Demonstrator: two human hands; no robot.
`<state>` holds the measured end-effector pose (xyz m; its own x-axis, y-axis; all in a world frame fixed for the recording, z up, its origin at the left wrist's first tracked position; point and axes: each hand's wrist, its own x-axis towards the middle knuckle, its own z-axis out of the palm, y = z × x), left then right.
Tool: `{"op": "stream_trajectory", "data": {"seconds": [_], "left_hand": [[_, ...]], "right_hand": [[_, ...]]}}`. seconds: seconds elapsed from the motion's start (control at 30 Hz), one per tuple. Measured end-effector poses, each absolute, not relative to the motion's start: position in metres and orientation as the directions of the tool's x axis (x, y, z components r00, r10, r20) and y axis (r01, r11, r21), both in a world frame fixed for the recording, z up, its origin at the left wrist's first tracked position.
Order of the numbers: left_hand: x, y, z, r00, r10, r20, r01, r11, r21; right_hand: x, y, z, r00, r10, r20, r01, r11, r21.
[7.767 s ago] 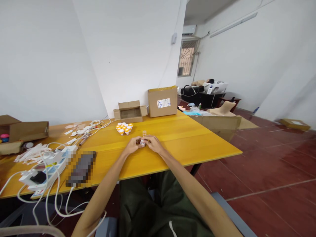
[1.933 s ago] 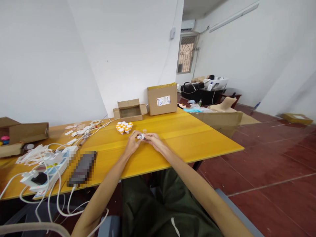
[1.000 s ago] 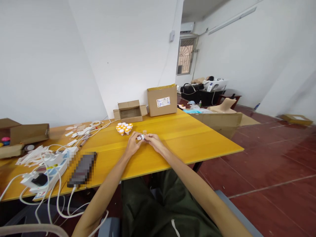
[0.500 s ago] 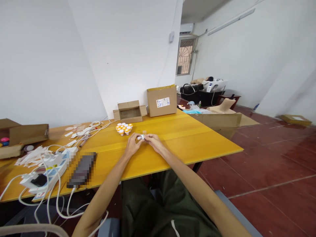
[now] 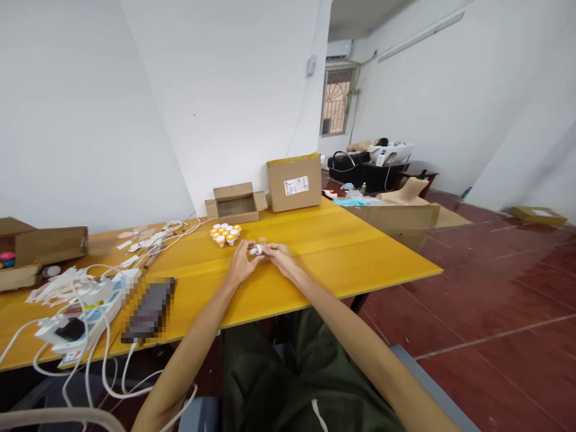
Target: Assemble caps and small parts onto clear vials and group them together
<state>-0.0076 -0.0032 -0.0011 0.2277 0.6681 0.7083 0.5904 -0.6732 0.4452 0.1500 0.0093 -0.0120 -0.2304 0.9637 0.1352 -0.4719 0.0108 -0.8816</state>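
Note:
My left hand [image 5: 242,262] and my right hand [image 5: 278,257] meet over the middle of the yellow table [image 5: 342,252]. Both pinch a small white vial [image 5: 258,249] held between their fingertips, just above the tabletop. A cluster of several small white vials with orange caps [image 5: 225,233] stands a little beyond my left hand. A tiny clear piece [image 5: 263,240] sits on the table just behind the held vial.
An open small cardboard box [image 5: 235,204] and a taller closed box [image 5: 292,182] stand at the table's far edge. To the left lie a power strip [image 5: 87,306] with white cables, a dark phone [image 5: 148,308], paper strips and another box [image 5: 40,246].
Since the oldest frame both hands have lifted slightly and moved a bit farther from me with the vial. Over the last second they have stayed almost still.

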Motion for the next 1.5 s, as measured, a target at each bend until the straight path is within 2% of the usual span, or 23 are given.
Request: {"op": "stream_trajectory", "data": {"seconds": [0.47,0.8,1.0,1.1,1.2,1.33,1.4,1.5], "left_hand": [[-0.007,-0.008,0.004,0.238,0.707,0.666,0.540,-0.667,0.514],[-0.008,-0.008,0.005,0.287,0.636,0.716,0.497,-0.738,0.456],[-0.007,-0.005,0.002,0.244,0.710,0.661,0.429,-0.690,0.583],[-0.008,-0.001,-0.001,0.196,0.752,0.629,0.372,-0.651,0.662],[-0.011,0.005,-0.003,0.145,0.809,0.569,0.319,-0.583,0.748],[-0.017,0.010,-0.006,0.077,0.878,0.472,0.282,-0.473,0.834],[-0.018,0.012,-0.008,0.055,0.902,0.427,0.261,-0.426,0.866],[-0.020,0.014,-0.011,0.031,0.927,0.373,0.236,-0.369,0.899]], "right_hand": [[0.150,0.011,-0.015,-0.219,0.968,0.121,-0.446,0.011,-0.895],[0.151,0.008,-0.012,-0.253,0.959,0.125,-0.467,-0.008,-0.884],[0.149,0.008,-0.013,-0.273,0.948,0.163,-0.413,0.038,-0.910],[0.146,0.012,-0.016,-0.219,0.951,0.217,-0.278,0.153,-0.948],[0.146,0.014,-0.017,-0.095,0.934,0.345,-0.039,0.343,-0.938],[0.151,0.014,-0.017,0.015,0.815,0.580,0.274,0.554,-0.786],[0.152,0.016,-0.017,-0.012,0.763,0.646,0.432,0.586,-0.685],[0.150,0.022,-0.021,-0.108,0.741,0.663,0.617,0.573,-0.539]]}}
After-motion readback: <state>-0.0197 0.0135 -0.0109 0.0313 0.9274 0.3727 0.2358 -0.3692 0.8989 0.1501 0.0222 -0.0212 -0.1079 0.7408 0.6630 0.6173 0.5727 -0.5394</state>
